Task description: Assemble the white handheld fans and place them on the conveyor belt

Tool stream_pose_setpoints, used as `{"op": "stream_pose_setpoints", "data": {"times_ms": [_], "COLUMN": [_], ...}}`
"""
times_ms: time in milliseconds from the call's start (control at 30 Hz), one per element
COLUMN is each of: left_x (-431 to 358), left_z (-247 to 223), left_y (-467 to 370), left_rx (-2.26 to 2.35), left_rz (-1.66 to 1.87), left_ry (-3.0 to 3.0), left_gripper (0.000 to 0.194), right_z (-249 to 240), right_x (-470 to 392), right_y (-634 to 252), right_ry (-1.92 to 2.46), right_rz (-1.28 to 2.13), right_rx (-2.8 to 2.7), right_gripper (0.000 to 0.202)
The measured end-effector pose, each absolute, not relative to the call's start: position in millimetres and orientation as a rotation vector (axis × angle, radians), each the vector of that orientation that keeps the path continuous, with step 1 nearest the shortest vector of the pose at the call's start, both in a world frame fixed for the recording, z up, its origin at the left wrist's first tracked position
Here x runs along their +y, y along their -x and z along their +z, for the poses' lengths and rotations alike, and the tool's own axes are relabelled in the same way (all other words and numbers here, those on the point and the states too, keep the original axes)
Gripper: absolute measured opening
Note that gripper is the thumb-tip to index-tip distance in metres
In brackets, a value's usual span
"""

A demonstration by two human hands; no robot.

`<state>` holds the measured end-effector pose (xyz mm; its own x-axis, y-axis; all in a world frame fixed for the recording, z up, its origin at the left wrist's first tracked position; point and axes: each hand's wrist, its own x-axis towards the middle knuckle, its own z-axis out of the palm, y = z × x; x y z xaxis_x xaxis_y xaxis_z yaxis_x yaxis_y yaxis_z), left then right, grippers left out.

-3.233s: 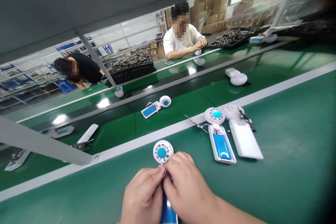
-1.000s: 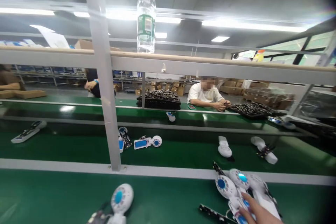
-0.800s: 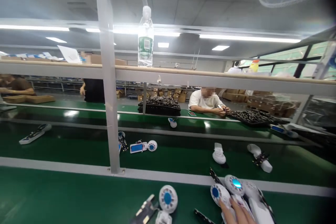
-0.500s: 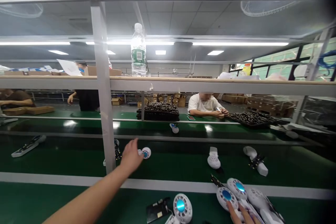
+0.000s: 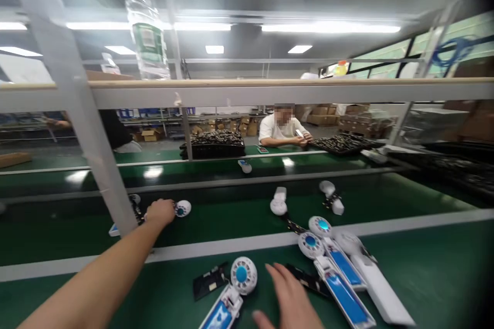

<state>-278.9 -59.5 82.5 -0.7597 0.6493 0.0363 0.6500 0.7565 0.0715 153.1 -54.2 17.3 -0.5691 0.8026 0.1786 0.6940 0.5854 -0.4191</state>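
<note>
A person's left hand (image 5: pixel 160 212), arm outstretched, is over a white handheld fan (image 5: pixel 182 208) on the green conveyor belt (image 5: pixel 227 218) beyond the near bench; only the fan's round head shows, just right of the hand. The left fingers are hidden, so whether they grip it cannot be told. The right hand (image 5: pixel 291 299) is over the near bench (image 5: pixel 436 267), fingers loosely spread, with no object visible in its grasp. To its left lies an opened fan (image 5: pixel 232 295) with a blue battery (image 5: pixel 218 316) and a black circuit board (image 5: pixel 210 284) beside it; to its right are a dark board (image 5: pixel 309 280), two more opened fans (image 5: pixel 327 271) and a white fan showing its plain back (image 5: pixel 376 280). The fan under the left hand is probably light, its plastic stiff and smooth, perhaps slightly slippery; any loose wires or board would be fragile. The handle's rigid sides seem the safest hold. Across the belt sits a co-worker in white (image 5: pixel 270 131).
</note>
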Motion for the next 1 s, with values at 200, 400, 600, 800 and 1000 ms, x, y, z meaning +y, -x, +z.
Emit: {"op": "stream_pose_setpoints", "data": {"times_ms": [200, 400, 600, 800, 1000], "left_x": [-56.6, -63.2, -74.4, -105.1, -134.9], "left_z": [99.8, 113.0, 113.1, 90.2, 68.7], "left_y": [269.1, 227.8, 176.7, 83.2, 23.8], "left_rx": [-2.871, -2.651, -2.716, -2.972, -2.958], "left_rz": [-0.092, -0.260, -0.452, -1.611, -2.045], "left_ry": [1.389, 1.673, 1.733, 1.710, 1.678], "left_gripper": [0.032, 0.040, 0.058, 0.061, 0.058], "right_z": [49.3, 57.7, 74.2, 80.1, 52.3], "right_x": [-67.3, -23.2, 27.4, -14.0, -55.5], "right_y": [-75.5, -96.7, -157.3, -144.4, -116.6], "right_ry": [0.988, 0.736, 0.786, 1.159, 1.042], "right_rz": [0.742, 0.621, 0.486, 0.834, 1.433], "right_rx": [-2.536, -2.682, -2.696, -2.241, -1.861], "right_gripper": [0.074, 0.031, 0.038, 0.044, 0.021]}}
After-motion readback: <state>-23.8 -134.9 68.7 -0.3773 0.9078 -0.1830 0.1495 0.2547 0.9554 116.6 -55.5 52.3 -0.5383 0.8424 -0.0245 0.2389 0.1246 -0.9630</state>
